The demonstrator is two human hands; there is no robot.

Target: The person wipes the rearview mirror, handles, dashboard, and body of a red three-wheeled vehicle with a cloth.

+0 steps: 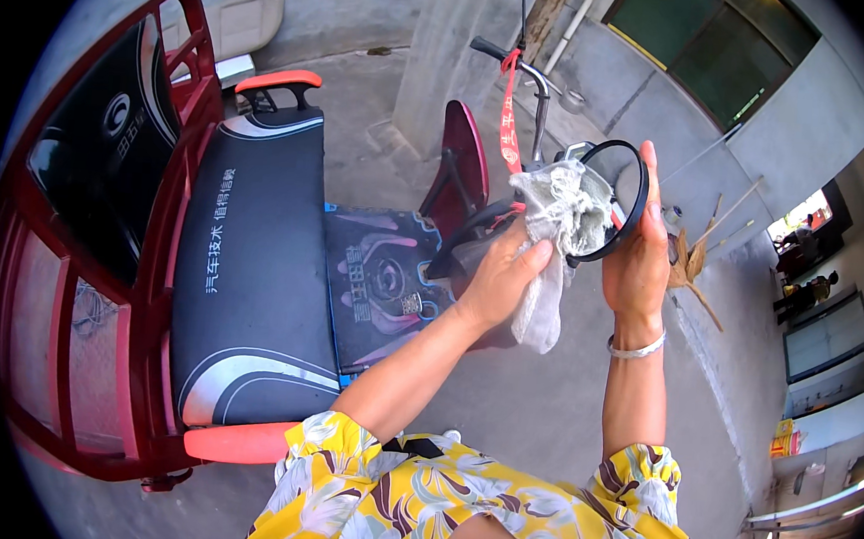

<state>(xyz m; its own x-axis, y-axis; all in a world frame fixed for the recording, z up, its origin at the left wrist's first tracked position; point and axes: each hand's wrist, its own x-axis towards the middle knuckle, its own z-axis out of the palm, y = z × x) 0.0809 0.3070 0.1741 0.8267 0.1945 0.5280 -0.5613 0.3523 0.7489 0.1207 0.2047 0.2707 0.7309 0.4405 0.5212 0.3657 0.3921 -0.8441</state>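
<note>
My left hand (499, 282) is closed on a crumpled, greyish-white cloth (560, 203). The cloth is bunched against the near face of a round, black-rimmed rearview mirror (627, 171), and one end of it hangs below my fingers. On the mirror's right side, my right hand (643, 256) cups the rim and back, fingers pointing up and mostly straight. The mirror belongs to a dark red cargo tricycle, whose handlebar (540, 107) stands just beyond the cloth. A red ribbon (507, 125) is tied to the bar.
The tricycle's black padded seat (252, 267) and red side frame (151, 350) fill the left. A patterned floor mat (387, 271) lies ahead of the seat. Beyond are a concrete pillar (445, 60) and a window (713, 44). A broom (691, 263) lies to the right.
</note>
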